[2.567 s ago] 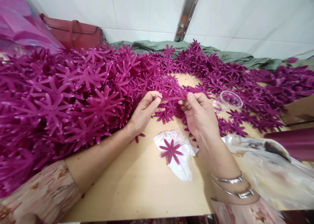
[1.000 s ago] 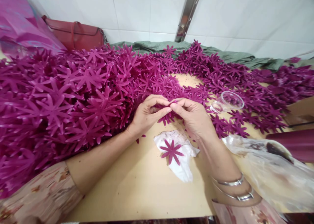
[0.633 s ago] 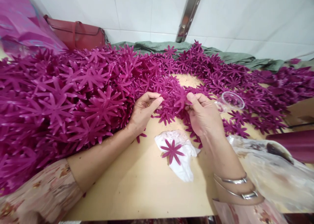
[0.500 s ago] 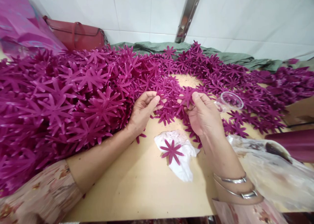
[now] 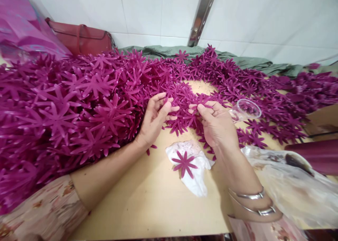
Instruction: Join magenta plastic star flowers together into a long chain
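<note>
My right hand (image 5: pixel 219 123) pinches a purple flower-shaped petal piece (image 5: pixel 201 100) between thumb and fingers. Part of that piece is hidden by the fingers. To its left, my left hand (image 5: pixel 155 119) has its fingers apart, in front of the heap of purple petal pieces (image 5: pixel 95 86); I see nothing held in it. Below and between the hands, a single flat petal piece (image 5: pixel 184 164) with several narrow lobes lies on a crumpled white cloth (image 5: pixel 196 186).
The heap runs across the back of the tan table (image 5: pixel 137 202). A clear plastic cup (image 5: pixel 248 109) lies right of my right hand. Clear plastic bags (image 5: pixel 298 184) are at the right, a red handbag (image 5: pixel 81 38) at back left, green fabric (image 5: pixel 158 51) along the wall.
My left fingers have spread from a closer pinch. My right hand has shifted slightly left and turned the petal piece, which now shows flatter.
</note>
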Available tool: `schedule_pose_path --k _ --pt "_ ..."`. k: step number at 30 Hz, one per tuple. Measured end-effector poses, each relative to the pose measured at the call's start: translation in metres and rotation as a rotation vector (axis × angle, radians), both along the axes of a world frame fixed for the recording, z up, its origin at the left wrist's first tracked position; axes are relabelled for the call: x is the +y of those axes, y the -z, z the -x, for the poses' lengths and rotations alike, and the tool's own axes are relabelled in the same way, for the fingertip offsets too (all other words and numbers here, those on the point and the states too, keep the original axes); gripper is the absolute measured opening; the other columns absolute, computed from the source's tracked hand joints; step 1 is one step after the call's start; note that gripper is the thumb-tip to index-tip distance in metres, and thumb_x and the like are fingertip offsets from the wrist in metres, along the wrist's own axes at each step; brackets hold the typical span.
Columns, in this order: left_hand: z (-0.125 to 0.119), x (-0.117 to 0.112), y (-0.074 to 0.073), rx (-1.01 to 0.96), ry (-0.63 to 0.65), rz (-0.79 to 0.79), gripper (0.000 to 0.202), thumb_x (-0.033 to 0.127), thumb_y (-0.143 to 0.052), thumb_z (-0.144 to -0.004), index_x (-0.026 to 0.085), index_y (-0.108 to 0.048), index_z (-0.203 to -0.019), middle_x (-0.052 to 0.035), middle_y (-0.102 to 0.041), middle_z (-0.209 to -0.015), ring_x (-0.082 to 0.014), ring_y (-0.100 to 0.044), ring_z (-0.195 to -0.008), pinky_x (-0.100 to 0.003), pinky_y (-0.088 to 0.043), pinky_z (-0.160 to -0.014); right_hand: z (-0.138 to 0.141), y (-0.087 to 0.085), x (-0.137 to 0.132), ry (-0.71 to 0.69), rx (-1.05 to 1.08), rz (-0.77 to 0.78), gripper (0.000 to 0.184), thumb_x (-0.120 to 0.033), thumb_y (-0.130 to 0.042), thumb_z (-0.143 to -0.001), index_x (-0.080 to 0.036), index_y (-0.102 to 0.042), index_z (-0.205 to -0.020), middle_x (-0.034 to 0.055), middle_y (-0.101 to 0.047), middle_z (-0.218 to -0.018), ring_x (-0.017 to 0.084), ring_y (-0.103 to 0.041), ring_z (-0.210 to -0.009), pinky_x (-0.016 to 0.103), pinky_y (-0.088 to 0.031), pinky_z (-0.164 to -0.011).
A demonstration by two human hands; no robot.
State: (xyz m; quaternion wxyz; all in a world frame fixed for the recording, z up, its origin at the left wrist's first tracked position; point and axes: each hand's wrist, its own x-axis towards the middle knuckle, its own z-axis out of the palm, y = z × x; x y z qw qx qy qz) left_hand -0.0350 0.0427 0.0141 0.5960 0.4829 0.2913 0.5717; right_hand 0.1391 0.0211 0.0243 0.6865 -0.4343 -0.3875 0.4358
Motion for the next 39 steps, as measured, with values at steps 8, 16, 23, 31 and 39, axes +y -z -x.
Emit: schedule_pose_path --k 8,16,23,31,39 --pt "0.004 -0.005 0.006 0.249 -0.101 -0.425 0.048 0.04 -0.071 -0.092 0.03 -0.053 -0.136 -0.0107 -0.028 -0.167 -0.0311 -0.042 -0.15 -0.042 -0.05 -0.113 0.002 -0.002 -0.004 0.061 -0.242 -0.088 0.017 -0.031 -0.078 -0.085 -0.026 -0.063 -0.09 -0.0039 -0.074 -0.079 0.015 -0.073 -0.079 0.031 -0.058 -0.084" --pt "0.008 -0.014 -0.009 0.479 -0.099 -0.668 0.028 0.038 -0.076 -0.088 0.026 -0.07 -0.112 -0.0097 -0.057 -0.148 -0.033 -0.047 -0.145 -0.053 -0.037 -0.122 -0.012 -0.005 -0.005 0.326 -0.782 -0.214 0.03 -0.03 -0.075 -0.088 -0.031 -0.068 -0.117 0.0047 -0.069 -0.128 0.023 -0.063 -0.119 0.041 -0.055 -0.101" --pt "0.005 -0.019 -0.008 0.535 0.195 -0.828 0.015 0.021 -0.07 -0.09 0.021 -0.075 -0.105 -0.0074 -0.078 -0.101 -0.0197 -0.073 -0.096 -0.031 -0.055 -0.09 -0.015 -0.009 -0.004 0.144 -0.715 -0.207 0.015 -0.027 -0.072 -0.09 -0.028 -0.072 -0.104 0.0025 -0.074 -0.114 0.021 -0.067 -0.115 0.038 -0.053 -0.105" --pt "0.002 -0.013 -0.002 0.637 0.658 -0.911 0.037 0.044 -0.096 -0.061 0.026 -0.077 -0.087 -0.0062 -0.077 -0.1 -0.0248 -0.071 -0.096 -0.037 -0.051 -0.091 -0.019 -0.017 -0.009 0.262 -0.765 -0.204 0.012 -0.03 -0.064 -0.096 -0.026 -0.074 -0.097 0.0043 -0.075 -0.104 0.022 -0.069 -0.104 0.039 -0.052 -0.102" --pt "0.001 -0.011 -0.004 0.66 0.712 -0.796 0.015 0.038 -0.082 -0.083 0.025 -0.075 -0.078 -0.0033 -0.078 -0.085 -0.019 -0.071 -0.084 -0.031 -0.048 -0.084 -0.017 -0.015 -0.009 0.246 -0.743 -0.21 0.009 -0.028 -0.064 -0.096 -0.026 -0.072 -0.097 0.0026 -0.075 -0.1 0.02 -0.069 -0.098 0.037 -0.054 -0.099"
